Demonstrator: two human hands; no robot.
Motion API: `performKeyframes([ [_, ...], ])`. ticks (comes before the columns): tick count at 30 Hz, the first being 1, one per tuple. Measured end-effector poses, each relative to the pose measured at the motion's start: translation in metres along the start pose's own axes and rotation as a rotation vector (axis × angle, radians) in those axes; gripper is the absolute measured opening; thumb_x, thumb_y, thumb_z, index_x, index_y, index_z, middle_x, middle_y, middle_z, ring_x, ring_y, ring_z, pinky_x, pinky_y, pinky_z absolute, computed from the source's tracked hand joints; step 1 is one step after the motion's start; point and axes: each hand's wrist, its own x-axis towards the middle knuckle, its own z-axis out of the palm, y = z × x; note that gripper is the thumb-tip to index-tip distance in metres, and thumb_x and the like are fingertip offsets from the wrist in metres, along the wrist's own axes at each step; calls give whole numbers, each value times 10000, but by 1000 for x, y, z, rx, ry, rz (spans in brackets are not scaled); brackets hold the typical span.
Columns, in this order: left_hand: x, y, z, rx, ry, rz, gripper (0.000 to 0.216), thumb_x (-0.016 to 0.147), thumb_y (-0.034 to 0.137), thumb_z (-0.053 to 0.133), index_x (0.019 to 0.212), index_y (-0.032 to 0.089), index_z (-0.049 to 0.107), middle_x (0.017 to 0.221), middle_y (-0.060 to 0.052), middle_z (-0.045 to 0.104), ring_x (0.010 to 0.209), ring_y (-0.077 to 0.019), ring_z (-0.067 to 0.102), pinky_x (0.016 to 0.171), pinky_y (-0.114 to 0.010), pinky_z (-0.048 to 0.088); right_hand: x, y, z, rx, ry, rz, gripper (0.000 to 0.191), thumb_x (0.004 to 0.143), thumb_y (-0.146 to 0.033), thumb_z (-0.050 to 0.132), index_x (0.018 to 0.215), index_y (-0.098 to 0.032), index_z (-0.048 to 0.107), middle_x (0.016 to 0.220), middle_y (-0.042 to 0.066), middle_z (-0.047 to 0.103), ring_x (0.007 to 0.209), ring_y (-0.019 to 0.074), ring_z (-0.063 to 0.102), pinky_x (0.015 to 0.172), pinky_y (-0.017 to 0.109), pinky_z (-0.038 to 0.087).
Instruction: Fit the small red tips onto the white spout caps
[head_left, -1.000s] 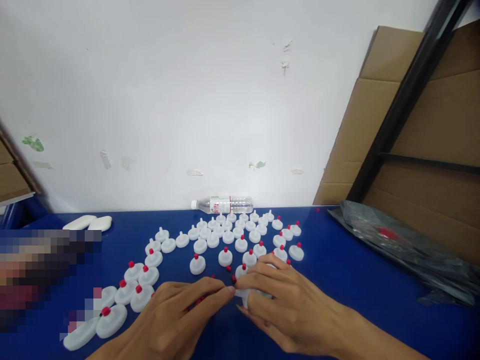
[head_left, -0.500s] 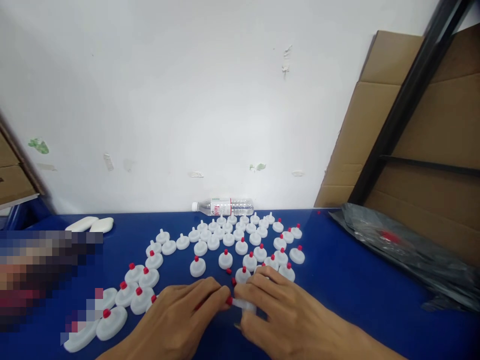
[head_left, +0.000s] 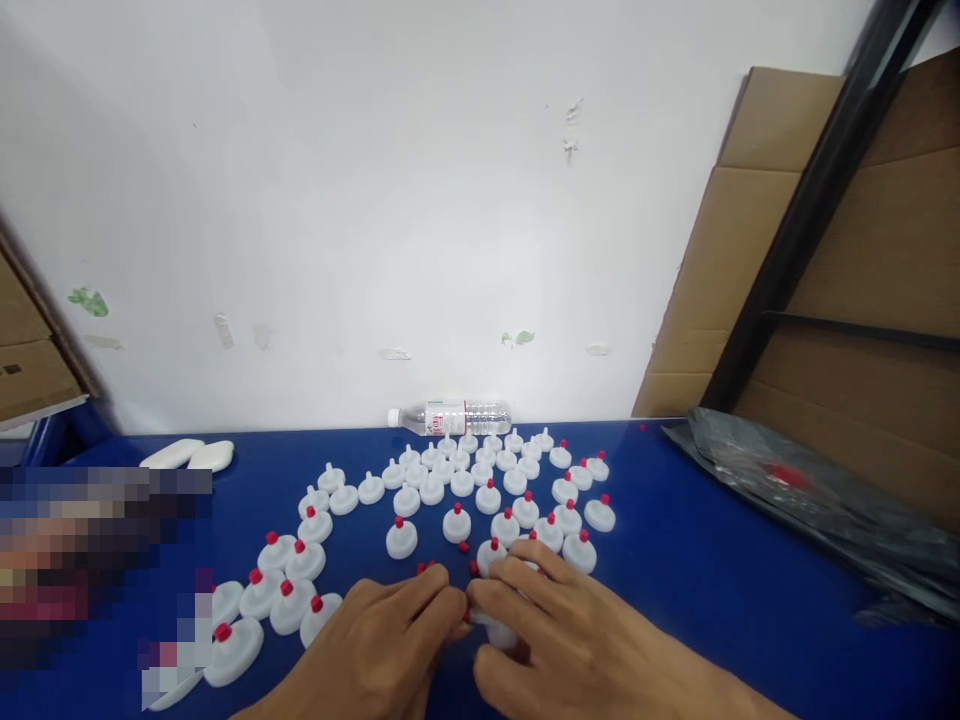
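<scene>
Both my hands meet at the bottom centre over a blue table (head_left: pixel 697 560). My right hand (head_left: pixel 555 640) is curled around a white plastic cap (head_left: pixel 499 632), fingers pressed on it. My left hand (head_left: pixel 382 650) pinches a small red plug (head_left: pixel 466 617) against that cap's spout. Several white caps (head_left: pixel 450 490) stand in rows just beyond my fingers, some with red plugs on top, some bare. A few loose red plugs (head_left: pixel 424 568) lie by my left fingertips.
A clear water bottle (head_left: pixel 450 416) lies on its side against the white wall. A dark plastic bag (head_left: pixel 810 490) lies at right below leaning cardboard (head_left: pixel 862 250). Two white oblong pieces (head_left: pixel 187 455) sit at left, near a blurred patch.
Both hands have drawn slightly toward me and stay pressed together; the view has shifted down a little. The caps on the table have not moved.
</scene>
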Motion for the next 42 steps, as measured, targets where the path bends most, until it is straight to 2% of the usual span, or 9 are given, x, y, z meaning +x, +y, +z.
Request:
performKeyframes([
  [3, 2, -2, -4, -70, 14, -11, 273, 1044, 87, 267, 1049, 201, 515, 711, 9, 646, 540, -143, 628, 480, -282, 485, 4, 2, -5, 32, 83, 21, 269, 925, -41, 503, 743, -232, 558, 812, 12, 661, 733, 161, 571, 901, 328, 481],
  [6, 0, -12, -8, -192, -2, -13, 261, 1016, 78, 349, 1135, 170, 562, 836, -37, 659, 697, -153, 642, 568, -280, 500, 1, 15, -12, 191, 99, 59, 209, 967, -79, 488, 860, -221, 599, 982, 40, 705, 855, 164, 621, 926, 349, 466],
  [11, -7, -35, -9, -201, 43, -95, 258, 939, -2, 480, 1126, 131, 600, 964, -83, 614, 919, -190, 533, 765, -330, 475, -18, 56, -15, 287, -16, 313, 86, 1037, -195, 552, 1094, -191, 618, 1080, 65, 715, 1021, 200, 652, 939, 392, 451],
  [14, -8, -42, -7, -178, -25, -146, 208, 961, 35, 485, 1096, 155, 589, 1007, -82, 591, 989, -219, 488, 842, -387, 456, -28, 71, -8, 216, -187, 504, 302, 1099, -335, 435, 1317, -215, 606, 1294, 100, 687, 1205, 266, 620, 1082, 515, 395],
  [17, -7, -42, -4, -174, -129, -210, 166, 995, 93, 464, 1060, 189, 583, 1074, -83, 575, 1055, -244, 469, 871, -417, 450, -33, 74, -1, 205, -324, 591, 403, 1123, -342, 312, 1350, -221, 622, 1331, 95, 689, 1283, 281, 599, 1172, 584, 313],
  [26, -9, -43, 3, -111, -199, -250, 186, 1012, 135, 430, 1007, 217, 596, 1204, -102, 542, 1153, -275, 472, 877, -432, 500, -39, 69, 6, 234, -406, 667, 450, 1118, -438, 308, 1301, -246, 672, 1238, 88, 736, 1255, 325, 623, 1120, 666, 370],
  [32, -14, -48, 6, -68, -220, -224, 186, 1012, 131, 458, 985, 214, 622, 1225, -104, 553, 1201, -295, 461, 884, -441, 524, -36, 68, 4, 234, -364, 683, 445, 1123, -412, 308, 1094, -249, 721, 1061, 53, 761, 1111, 285, 688, 1083, 625, 419],
  [37, -23, -57, 21, -27, -223, -190, 216, 1027, 126, 485, 961, 224, 667, 1242, -91, 577, 1193, -299, 484, 907, -491, 513, -36, 71, 6, 239, -288, 677, 399, 1112, -407, 341, 1277, -220, 653, 1313, 105, 683, 1298, 316, 579, 1132, 647, 351],
  [42, -30, -63, 34, 5, -227, -170, 175, 1013, 189, 564, 921, 241, 703, 1241, -81, 587, 1201, -315, 482, 911, -495, 483, -36, 79, 12, 316, -286, 641, 459, 1128, -382, 249, 1330, -231, 633, 1389, 78, 650, 1340, 247, 548, 1195, 563, 316],
])
